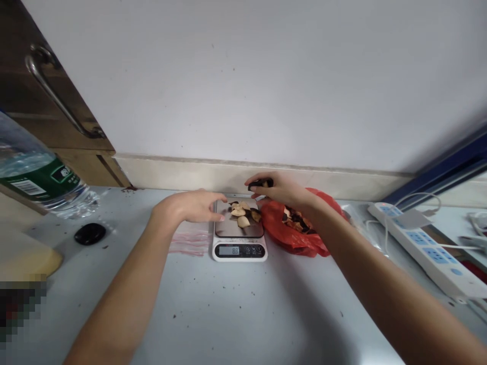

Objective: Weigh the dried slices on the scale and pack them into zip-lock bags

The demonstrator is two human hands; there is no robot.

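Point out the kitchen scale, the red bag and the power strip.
kitchen scale (239, 250): head view, on its front panel beside the display.
red bag (294, 241): head view, on the front fold of the plastic.
power strip (426, 248): head view, on the middle of its white body.

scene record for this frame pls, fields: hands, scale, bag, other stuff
left hand: at the left edge of the scale, fingertips at its pan
right hand: above the scale's far edge, pinching a dark piece
scale: white, display lit, pale and dark pieces on its pan
bag: red bag right of the scale, open, similar pieces inside
other: water bottle, power strip, black cap
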